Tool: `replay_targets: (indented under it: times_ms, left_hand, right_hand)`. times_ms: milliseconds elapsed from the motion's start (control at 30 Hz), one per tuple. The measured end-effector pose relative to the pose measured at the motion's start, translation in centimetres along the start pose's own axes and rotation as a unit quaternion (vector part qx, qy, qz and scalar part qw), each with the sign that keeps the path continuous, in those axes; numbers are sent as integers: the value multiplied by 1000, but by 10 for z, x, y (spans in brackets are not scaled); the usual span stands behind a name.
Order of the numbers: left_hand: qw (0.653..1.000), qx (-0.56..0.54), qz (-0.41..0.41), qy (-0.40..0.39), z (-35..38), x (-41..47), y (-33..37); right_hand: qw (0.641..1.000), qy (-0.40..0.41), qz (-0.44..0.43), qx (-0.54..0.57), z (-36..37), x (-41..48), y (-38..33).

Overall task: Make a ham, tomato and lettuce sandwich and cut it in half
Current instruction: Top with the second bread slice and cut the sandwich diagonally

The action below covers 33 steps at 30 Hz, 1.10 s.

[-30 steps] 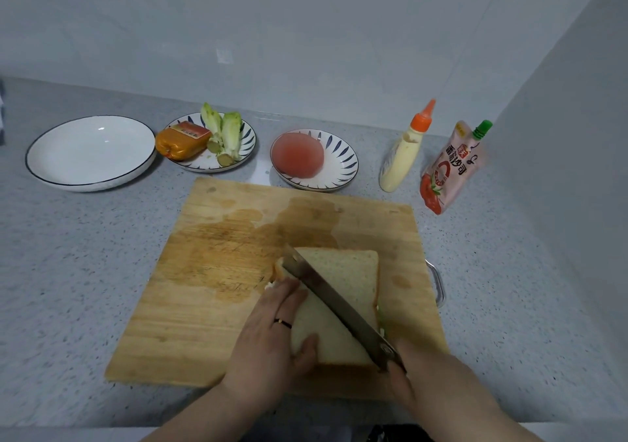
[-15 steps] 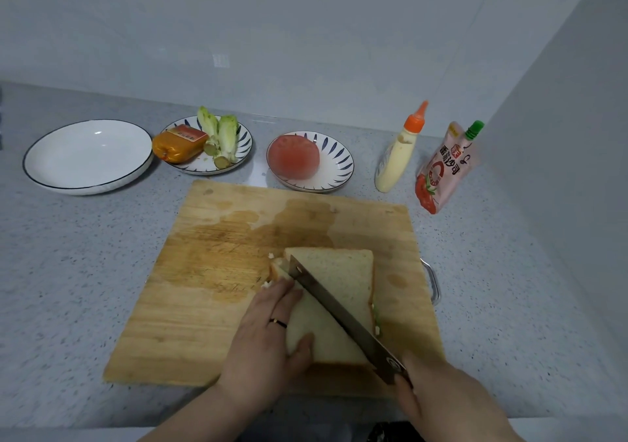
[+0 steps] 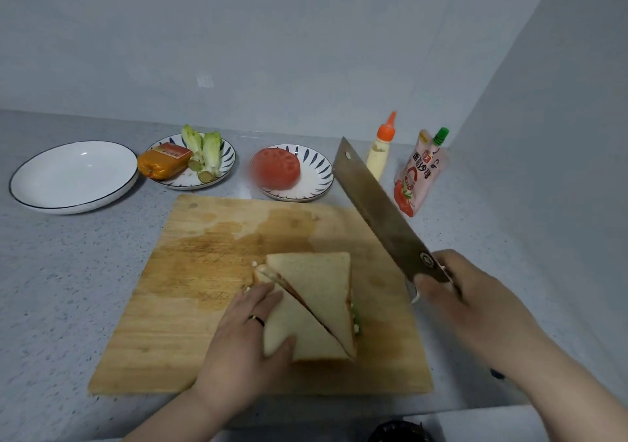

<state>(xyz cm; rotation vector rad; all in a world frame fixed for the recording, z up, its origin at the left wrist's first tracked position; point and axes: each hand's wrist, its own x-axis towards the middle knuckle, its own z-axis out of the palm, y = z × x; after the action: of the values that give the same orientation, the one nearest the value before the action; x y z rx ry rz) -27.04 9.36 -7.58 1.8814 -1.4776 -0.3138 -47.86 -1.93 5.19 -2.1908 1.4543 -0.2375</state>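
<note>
Lower centre of frame: left hand (image 3: 244, 336), fingers straight and spread flat over the near-left half of the sandwich (image 3: 316, 302), thumb across the bread's near edge. It presses rather than grips. Judged purpose: to pin the soft stack so the filling cannot slide.

Lower right: right hand (image 3: 475, 302), fingers wrapped tight round the handle of the cleaver (image 3: 377, 203). The handle itself is hidden inside the fist. The blade is held raised, clear of the bread, slanting up and left toward the upper centre of the frame.

Sandwich: sits lower centre, on the right part of the wooden cutting board (image 3: 204, 288). One diagonal slit runs from its far-left corner to its near-right corner. The two triangles lie against each other along it. Red and green filling shows at the right edge. Judgement: the cut looks complete, so the task is at or near its end. Whether the bottom slice is fully parted cannot be told.

Board: lies on the grey speckled table (image 3: 68, 288). Damp stains cover its far half.

Far row, left to right: an empty white dish (image 3: 73, 176); a patterned plate (image 3: 227, 166) with a wrapped ham sausage (image 3: 163, 162) and a lettuce stump (image 3: 204, 152); a second patterned plate (image 3: 323, 176) with the cut tomato (image 3: 276, 172); an orange-capped squeeze bottle (image 3: 379, 159); a green-capped ketchup pouch (image 3: 419, 176). Leftovers are probably parked there to keep the board free.
</note>
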Motion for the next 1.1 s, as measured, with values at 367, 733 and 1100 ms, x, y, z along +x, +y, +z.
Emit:
replay_targets:
  times_ms: [367, 733, 1100]
  left_hand:
    - [998, -42, -32, 42, -10, 21, 3]
    - [983, -28, -182, 16, -17, 27, -1]
    - [965, 36, -252, -58, -13, 28, 11]
  right_hand:
    - [962, 136, -38, -232, 72, 50, 58]
    - [945, 94, -68, -304, 96, 70, 65]
    - [953, 247, -109, -135, 90, 37, 20]
